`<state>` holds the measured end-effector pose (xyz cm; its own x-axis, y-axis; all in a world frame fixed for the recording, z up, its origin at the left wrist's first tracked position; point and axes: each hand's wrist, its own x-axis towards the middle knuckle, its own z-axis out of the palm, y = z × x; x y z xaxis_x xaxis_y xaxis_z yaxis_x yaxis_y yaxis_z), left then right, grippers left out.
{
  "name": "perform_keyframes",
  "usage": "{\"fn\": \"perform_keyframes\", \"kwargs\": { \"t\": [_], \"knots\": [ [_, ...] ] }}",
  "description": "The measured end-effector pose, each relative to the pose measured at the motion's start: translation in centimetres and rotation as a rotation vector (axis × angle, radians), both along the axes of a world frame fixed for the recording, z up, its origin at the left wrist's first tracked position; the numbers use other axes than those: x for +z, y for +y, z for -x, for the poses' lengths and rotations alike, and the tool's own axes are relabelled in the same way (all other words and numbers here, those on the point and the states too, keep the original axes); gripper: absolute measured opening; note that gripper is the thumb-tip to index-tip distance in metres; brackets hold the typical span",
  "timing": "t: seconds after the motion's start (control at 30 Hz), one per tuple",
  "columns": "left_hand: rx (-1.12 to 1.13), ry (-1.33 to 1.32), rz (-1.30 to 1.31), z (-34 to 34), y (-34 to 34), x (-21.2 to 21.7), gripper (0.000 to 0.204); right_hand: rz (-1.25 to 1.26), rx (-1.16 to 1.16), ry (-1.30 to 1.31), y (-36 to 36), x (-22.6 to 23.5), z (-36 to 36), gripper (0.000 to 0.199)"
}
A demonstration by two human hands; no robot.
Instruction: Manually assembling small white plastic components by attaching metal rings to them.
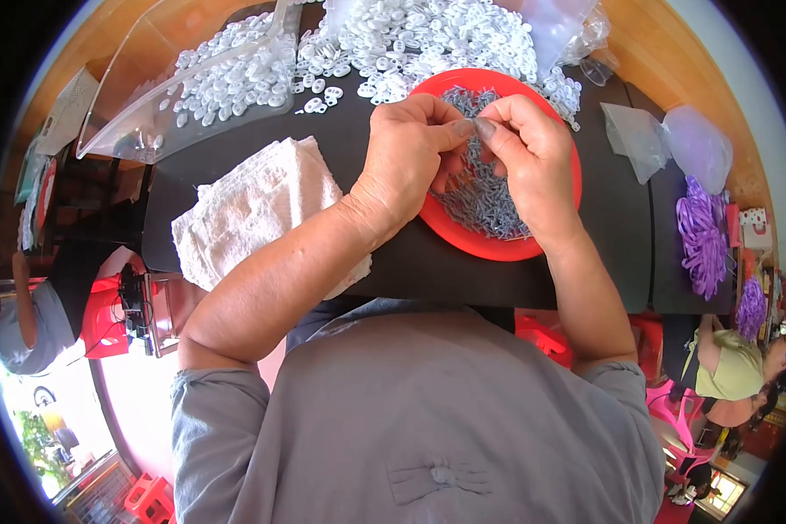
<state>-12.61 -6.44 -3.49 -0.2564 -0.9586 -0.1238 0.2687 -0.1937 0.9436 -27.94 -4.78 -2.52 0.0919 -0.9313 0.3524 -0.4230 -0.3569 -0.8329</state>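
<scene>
While our left hand (406, 150) and right hand (531, 159) pinch close together, contents indiscernible, grey pieces (489, 211) lie in a red bowl (498, 250) below the fingertips (463, 128); we judge this fine handling, next requiring steadiness.

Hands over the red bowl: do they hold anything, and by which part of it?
It cannot be told: left hand and right hand meet at the fingertips, hiding anything between.

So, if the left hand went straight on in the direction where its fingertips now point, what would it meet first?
Most likely the right hand, which faces the left hand over the red bowl. Depth is unclear, so their fingertips may be touching.
</scene>
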Motion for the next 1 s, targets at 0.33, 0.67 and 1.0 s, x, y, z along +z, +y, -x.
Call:
{"fn": "perform_keyframes", "kwargs": {
  "t": [0.33, 0.67, 1.0],
  "knots": [
    [0.074, 0.161, -0.053, -0.3, -0.9, -0.3, 0.012, -0.284, 0.011, -0.286, 0.3, 0.3, -1.4, 0.008],
    [0.02, 0.112, -0.047, -0.6, -1.3, -0.2, 0.009, 0.116, -0.163, 0.375, -9.2, 1.5, 2.5, 0.01],
    [-0.042, 0.156, -0.107, -1.2, -2.1, -0.3, 0.01, 0.171, -0.061, 0.908, -16.2, -1.5, 2.1, 0.02]
  ]
}}
